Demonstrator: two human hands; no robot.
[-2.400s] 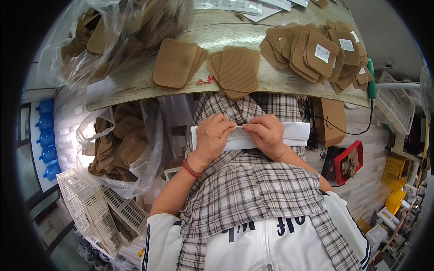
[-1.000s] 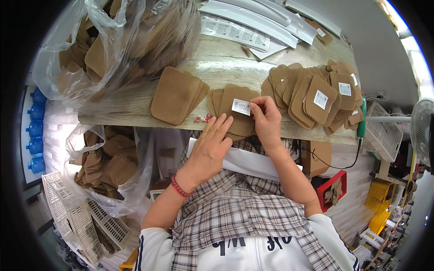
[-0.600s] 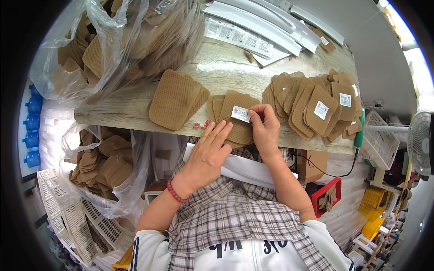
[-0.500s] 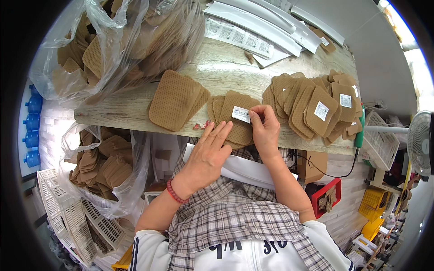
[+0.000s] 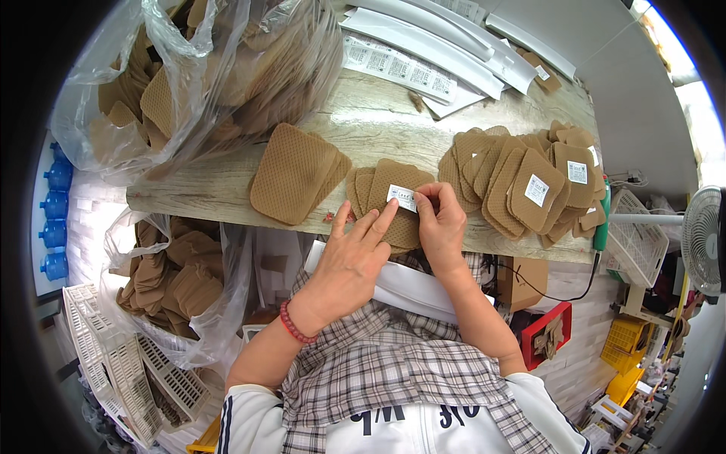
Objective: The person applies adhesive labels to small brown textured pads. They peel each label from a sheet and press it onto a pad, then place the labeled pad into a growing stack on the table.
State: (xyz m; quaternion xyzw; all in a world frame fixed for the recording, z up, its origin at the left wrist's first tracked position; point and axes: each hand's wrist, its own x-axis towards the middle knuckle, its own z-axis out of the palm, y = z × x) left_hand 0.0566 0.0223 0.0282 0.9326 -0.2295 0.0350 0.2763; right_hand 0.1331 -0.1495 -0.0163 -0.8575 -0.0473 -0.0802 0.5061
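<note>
Both hands meet over a tan mesh patch (image 5: 393, 198) lying at the near edge of the wooden table (image 5: 378, 125); the left hand (image 5: 355, 261) lies flat with fingers spread, its fingertips pressing the patch just beside a small white label (image 5: 402, 198); the right hand (image 5: 441, 225) is curled narrow, its fingertips on the label's right end, apparently pinching or pressing it, though the view is too small to tell which; a stack of unlabelled patches (image 5: 295, 181) sits to the left; labelled patches (image 5: 529, 185) fan out to the right; a clear plastic bag (image 5: 204, 83) of patches slumps at the far left; white label strips (image 5: 397, 64) lie beyond.
</note>
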